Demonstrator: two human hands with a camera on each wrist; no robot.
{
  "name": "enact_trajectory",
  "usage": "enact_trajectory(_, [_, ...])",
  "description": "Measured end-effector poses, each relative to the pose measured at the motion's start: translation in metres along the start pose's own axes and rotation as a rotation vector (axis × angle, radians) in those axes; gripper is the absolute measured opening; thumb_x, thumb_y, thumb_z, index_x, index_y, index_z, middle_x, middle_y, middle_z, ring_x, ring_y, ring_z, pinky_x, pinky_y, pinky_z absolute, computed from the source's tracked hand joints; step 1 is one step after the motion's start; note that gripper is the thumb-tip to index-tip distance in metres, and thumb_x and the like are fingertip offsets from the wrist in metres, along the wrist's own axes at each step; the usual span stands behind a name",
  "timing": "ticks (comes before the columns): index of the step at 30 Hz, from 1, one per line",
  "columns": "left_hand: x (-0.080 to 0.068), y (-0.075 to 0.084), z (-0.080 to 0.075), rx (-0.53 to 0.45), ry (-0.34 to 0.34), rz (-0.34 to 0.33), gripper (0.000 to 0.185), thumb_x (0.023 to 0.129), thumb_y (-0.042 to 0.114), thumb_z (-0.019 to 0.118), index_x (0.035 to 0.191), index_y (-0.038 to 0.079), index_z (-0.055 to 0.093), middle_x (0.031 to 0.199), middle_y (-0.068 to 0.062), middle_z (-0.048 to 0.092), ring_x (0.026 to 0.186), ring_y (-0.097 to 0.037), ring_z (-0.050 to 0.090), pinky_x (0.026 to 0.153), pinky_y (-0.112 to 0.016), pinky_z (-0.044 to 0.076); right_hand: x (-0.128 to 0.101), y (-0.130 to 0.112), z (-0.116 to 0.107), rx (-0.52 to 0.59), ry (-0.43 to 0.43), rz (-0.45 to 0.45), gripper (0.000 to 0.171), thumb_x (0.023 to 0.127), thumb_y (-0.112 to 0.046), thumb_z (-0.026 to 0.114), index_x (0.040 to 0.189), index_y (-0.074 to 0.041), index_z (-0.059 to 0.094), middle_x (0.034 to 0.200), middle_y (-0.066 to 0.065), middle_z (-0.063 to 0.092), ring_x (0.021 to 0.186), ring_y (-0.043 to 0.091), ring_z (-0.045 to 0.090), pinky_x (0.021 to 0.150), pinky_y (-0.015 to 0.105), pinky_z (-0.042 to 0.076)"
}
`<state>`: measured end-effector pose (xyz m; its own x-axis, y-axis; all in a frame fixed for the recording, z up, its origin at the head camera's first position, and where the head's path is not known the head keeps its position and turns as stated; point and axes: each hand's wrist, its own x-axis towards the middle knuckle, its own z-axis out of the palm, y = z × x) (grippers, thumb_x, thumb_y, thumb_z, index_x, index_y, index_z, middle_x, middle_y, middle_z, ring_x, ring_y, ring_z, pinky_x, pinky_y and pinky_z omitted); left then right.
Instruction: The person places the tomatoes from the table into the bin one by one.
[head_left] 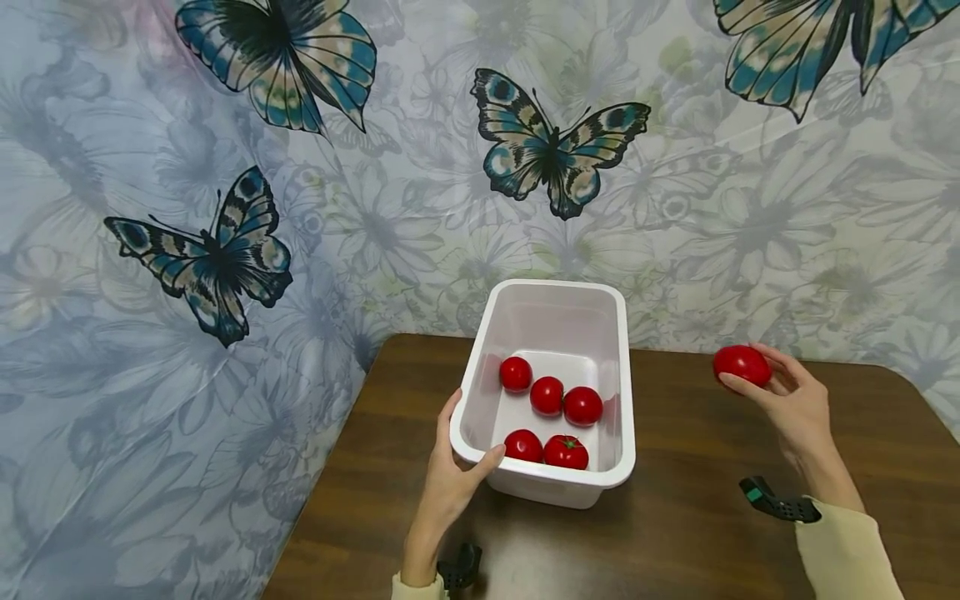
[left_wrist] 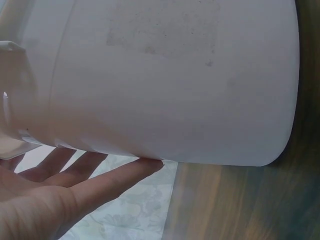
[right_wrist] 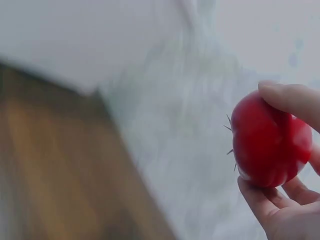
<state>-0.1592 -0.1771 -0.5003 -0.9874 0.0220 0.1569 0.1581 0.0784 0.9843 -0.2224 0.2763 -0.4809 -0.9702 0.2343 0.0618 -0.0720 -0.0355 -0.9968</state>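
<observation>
A white plastic bin (head_left: 525, 492) stands on the brown table with several red tomatoes (head_left: 582, 406) on its floor, one showing a green stem. My left hand (head_left: 452, 483) holds the bin's near left corner, thumb over the rim. In the left wrist view, the fingers of that hand (left_wrist: 65, 195) lie along the bin's outer wall (left_wrist: 175, 100). Off to the right, above the table, my right hand (head_left: 798, 408) grips a red tomato (head_left: 741, 366) between thumb and fingers. Thin stem tips stick out from this tomato (right_wrist: 267, 142) in the right wrist view.
The brown wooden table (head_left: 697, 517) has its far edge against a wall cloth (head_left: 420, 208) printed with flowers and butterflies. Dark straps (head_left: 780, 502) circle both wrists at the pale sleeves.
</observation>
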Motion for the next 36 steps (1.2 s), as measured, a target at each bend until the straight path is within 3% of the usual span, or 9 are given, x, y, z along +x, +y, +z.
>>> enact_trajectory(7, [0.005, 0.002, -0.005, 0.036, -0.024, 0.027, 0.096, 0.085, 0.023, 0.086, 0.161, 0.023, 0.029, 0.155, -0.020, 0.042, 0.131, -0.049, 0.045, 0.102, -0.065, 0.047, 0.008, -0.053, 0.080, 0.079, -0.124, -0.145, 0.061, 0.089, 0.000, 0.081, 0.145, -0.016, 0.062, 0.135, -0.006, 0.054, 0.114, 0.003, 0.061, 0.084, 0.013, 0.054])
enact_trajectory(12, [0.008, 0.004, -0.009, 0.048, -0.030, 0.045, 0.100, 0.084, 0.020, 0.088, 0.164, 0.023, 0.028, 0.156, -0.020, 0.042, 0.130, -0.049, 0.046, 0.101, -0.065, 0.045, 0.009, -0.077, 0.131, 0.028, -0.208, -0.233, 0.060, 0.088, 0.001, 0.082, 0.144, -0.011, 0.062, 0.138, 0.001, 0.055, 0.116, 0.010, 0.063, 0.090, 0.015, 0.053])
enact_trajectory(17, [0.011, 0.004, -0.008, 0.075, -0.037, 0.046, 0.103, 0.083, 0.019, 0.090, 0.165, 0.023, 0.027, 0.154, -0.020, 0.046, 0.127, -0.045, 0.051, 0.100, -0.061, 0.047, 0.009, -0.088, 0.165, -0.051, -0.248, -0.260, 0.060, 0.090, -0.006, 0.082, 0.145, -0.009, 0.060, 0.139, 0.005, 0.055, 0.118, 0.014, 0.062, 0.092, 0.017, 0.053])
enact_trajectory(23, [0.012, 0.003, -0.007, 0.047, -0.046, 0.040, 0.103, 0.082, 0.019, 0.089, 0.165, 0.021, 0.027, 0.153, -0.021, 0.045, 0.127, -0.047, 0.049, 0.100, -0.063, 0.047, 0.010, -0.086, 0.183, -0.150, -0.281, -0.246, 0.063, 0.090, -0.009, 0.083, 0.147, -0.005, 0.056, 0.139, 0.013, 0.056, 0.121, 0.026, 0.062, 0.090, 0.018, 0.054])
enact_trajectory(30, [0.010, 0.003, -0.008, 0.034, -0.043, 0.033, 0.103, 0.082, 0.020, 0.090, 0.164, 0.020, 0.027, 0.154, -0.021, 0.044, 0.129, -0.049, 0.047, 0.101, -0.065, 0.045, 0.013, -0.078, 0.185, -0.222, -0.298, -0.216, 0.065, 0.089, -0.008, 0.083, 0.147, -0.003, 0.055, 0.142, 0.020, 0.054, 0.126, 0.040, 0.059, 0.088, 0.018, 0.054])
enact_trajectory(33, [0.009, 0.002, -0.008, 0.036, -0.042, 0.032, 0.104, 0.082, 0.020, 0.090, 0.164, 0.021, 0.027, 0.154, -0.021, 0.044, 0.129, -0.049, 0.047, 0.101, -0.064, 0.046, 0.015, -0.075, 0.184, -0.250, -0.309, -0.219, 0.063, 0.090, -0.006, 0.081, 0.147, -0.001, 0.054, 0.143, 0.023, 0.054, 0.129, 0.042, 0.058, 0.100, 0.028, 0.053])
enact_trajectory(36, [0.009, 0.001, -0.008, 0.047, -0.040, 0.032, 0.104, 0.082, 0.020, 0.090, 0.165, 0.020, 0.027, 0.153, -0.021, 0.045, 0.128, -0.047, 0.049, 0.101, -0.061, 0.047, 0.016, -0.075, 0.183, -0.243, -0.322, -0.231, 0.060, 0.092, -0.004, 0.079, 0.145, 0.002, 0.053, 0.142, 0.024, 0.055, 0.133, 0.041, 0.057, 0.112, 0.041, 0.045])
